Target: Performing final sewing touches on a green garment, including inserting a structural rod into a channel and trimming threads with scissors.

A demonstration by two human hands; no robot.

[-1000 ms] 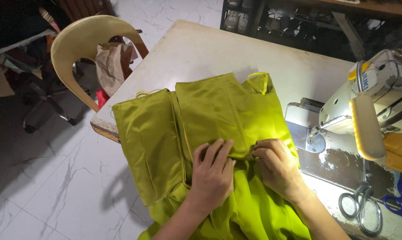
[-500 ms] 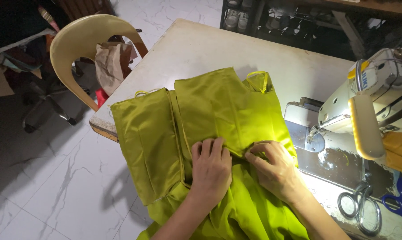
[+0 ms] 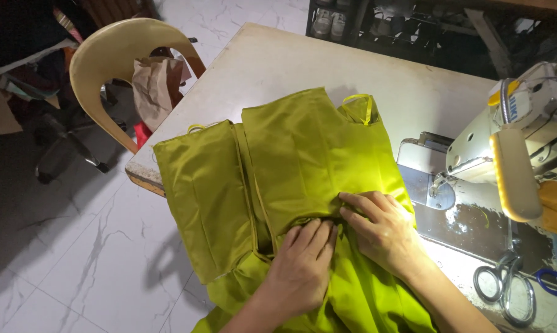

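Both hands rest on the yellow-green cloth [image 3: 290, 160], which lies spread on the near part of the table [image 3: 278, 61], its left edge hanging over the side. The left hand [image 3: 303, 268] lies flat, fingers together, pressing the cloth down. The right hand [image 3: 383, 231] curls its fingertips on a fold at the middle. The step looks like smoothing and lining up a seam; the next move likely calls for keeping that fold even while shifting it right, toward the sewing machine [image 3: 512, 142]. The scissors [image 3: 506, 290] lie near right. The seam itself is hidden under the fingers, and the needle is hard to make out.
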